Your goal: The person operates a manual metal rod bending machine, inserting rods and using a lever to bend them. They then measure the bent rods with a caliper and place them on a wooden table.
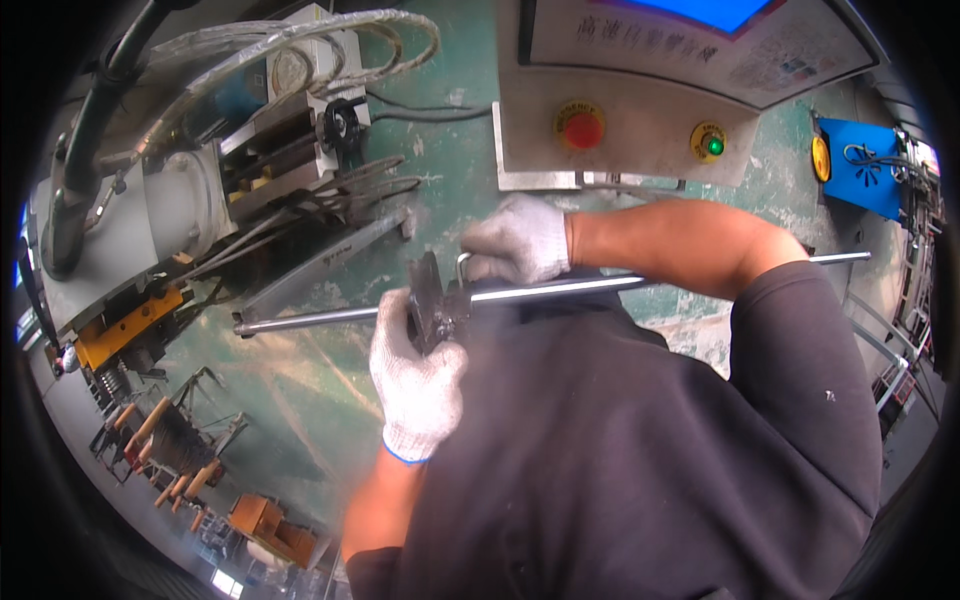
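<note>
A long shiny metal rod [560, 290] runs across in front of my body, slightly higher at its right end. A dark metal block [430, 305] with an upright plate sits around the rod left of the middle. My left hand [415, 385], in a white knit glove, is closed around this block from below and the left. Just right of it and above the rod, my gloved right hand [515, 240] is closed on a hex key [463, 266]. The key's bent end points down toward the block; its tip is hidden.
Beyond my hands stands a control panel [640, 150] with a red emergency button [582, 130] and a green-lit button [713, 146]. Machinery with cables [300, 60] and a yellow part [130, 325] fills the left. A blue box [865, 165] lies far right; a brown box [270, 530] is lower left.
</note>
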{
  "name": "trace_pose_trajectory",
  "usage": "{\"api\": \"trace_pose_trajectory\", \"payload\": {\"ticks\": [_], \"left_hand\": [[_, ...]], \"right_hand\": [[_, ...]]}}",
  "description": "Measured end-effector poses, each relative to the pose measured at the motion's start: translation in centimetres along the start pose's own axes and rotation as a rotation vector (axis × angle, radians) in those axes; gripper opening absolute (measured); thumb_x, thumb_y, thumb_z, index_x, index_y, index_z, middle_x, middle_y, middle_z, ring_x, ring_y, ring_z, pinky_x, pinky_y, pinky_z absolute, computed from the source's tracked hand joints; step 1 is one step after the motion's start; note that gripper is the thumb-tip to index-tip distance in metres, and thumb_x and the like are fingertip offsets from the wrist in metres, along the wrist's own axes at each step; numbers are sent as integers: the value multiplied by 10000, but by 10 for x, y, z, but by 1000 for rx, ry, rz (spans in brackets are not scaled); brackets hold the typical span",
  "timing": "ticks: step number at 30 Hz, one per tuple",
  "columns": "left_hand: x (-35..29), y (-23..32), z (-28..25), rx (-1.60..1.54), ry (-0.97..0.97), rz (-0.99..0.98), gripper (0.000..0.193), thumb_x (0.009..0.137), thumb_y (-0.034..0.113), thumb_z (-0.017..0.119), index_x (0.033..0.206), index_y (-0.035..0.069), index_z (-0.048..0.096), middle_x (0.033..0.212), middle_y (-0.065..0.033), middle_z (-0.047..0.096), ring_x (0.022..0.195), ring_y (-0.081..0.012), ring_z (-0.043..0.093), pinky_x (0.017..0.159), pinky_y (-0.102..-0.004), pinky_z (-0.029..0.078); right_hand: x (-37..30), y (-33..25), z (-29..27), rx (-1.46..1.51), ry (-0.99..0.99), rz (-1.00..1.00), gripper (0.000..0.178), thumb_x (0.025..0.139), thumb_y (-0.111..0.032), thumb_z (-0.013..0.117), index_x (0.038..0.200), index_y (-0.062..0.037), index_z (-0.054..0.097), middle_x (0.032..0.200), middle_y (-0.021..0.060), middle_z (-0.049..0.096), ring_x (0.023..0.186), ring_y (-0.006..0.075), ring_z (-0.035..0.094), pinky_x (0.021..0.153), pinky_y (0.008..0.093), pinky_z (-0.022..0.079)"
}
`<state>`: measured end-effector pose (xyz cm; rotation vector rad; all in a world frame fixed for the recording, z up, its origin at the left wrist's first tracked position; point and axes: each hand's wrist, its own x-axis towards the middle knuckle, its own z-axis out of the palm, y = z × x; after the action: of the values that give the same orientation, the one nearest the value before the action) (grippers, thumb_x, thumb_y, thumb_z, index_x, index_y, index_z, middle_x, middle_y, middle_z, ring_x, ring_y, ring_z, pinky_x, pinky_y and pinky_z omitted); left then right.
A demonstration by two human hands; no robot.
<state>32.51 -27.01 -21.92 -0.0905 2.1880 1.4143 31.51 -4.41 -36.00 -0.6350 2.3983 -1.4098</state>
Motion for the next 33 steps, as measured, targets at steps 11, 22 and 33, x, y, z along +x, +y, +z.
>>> {"api": "trace_pose_trajectory", "payload": {"ticks": [11, 22, 33], "left_hand": [[-3, -8, 6, 69, 59, 113, 479, 718, 46, 593, 1191, -24, 615, 949, -83, 617, 832, -174, 561, 819, -301, 502], [-1, -3, 4, 80, 38, 96, 409, 717, 47, 591, 1121, -13, 614, 878, -82, 576, 788, -178, 524, 771, -311, 491], [-1, -8, 2, 85, 34, 106, 417, 720, 72, 600, 1128, -12, 621, 905, -96, 596, 813, -193, 547, 784, -322, 500]], "right_hand": [[2, -1, -5, -84, 156, -148, 306, 969, -340, 755, 848, -89, 629, 727, 173, 619, 702, 426, 667, 634, 504, 543], [-1, -1, 2, -72, 137, -90, 273, 986, -343, 739, 893, -100, 657, 740, 169, 639, 714, 423, 678, 644, 500, 553], [-1, 0, 0, -92, 142, -85, 284, 991, -354, 719, 881, -99, 661, 759, 181, 646, 728, 428, 678, 657, 514, 546]]}}
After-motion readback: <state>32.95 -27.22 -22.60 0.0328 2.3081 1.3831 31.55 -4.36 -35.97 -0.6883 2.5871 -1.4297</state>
